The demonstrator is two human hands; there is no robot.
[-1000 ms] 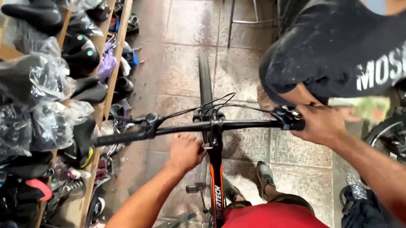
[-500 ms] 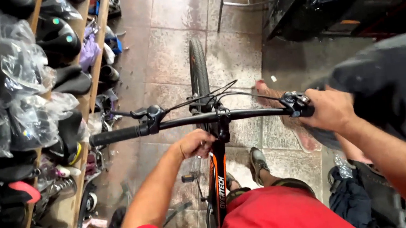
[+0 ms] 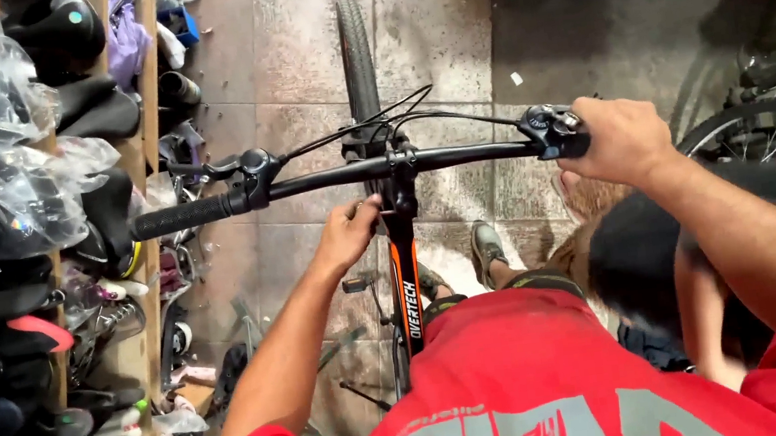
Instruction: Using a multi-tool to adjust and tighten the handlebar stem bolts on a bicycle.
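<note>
Black handlebar (image 3: 354, 171): the right hand (image 3: 624, 135) stays wrapped round its end grip. The left hand (image 3: 347, 237) has slid in, fingers curled against the bike's stem (image 3: 393, 174), so the bike (image 3: 404, 274) is held steady.

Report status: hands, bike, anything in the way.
Right hand gripping handlebar end. Left hand at stem. Another person crouched close right.

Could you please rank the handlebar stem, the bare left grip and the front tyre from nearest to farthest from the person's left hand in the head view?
From the left hand:
1. Handlebar stem, just to its right, at the fingertips.
2. Bare left grip, out to the left on the bar.
3. Front tyre, ahead on the floor.
</note>
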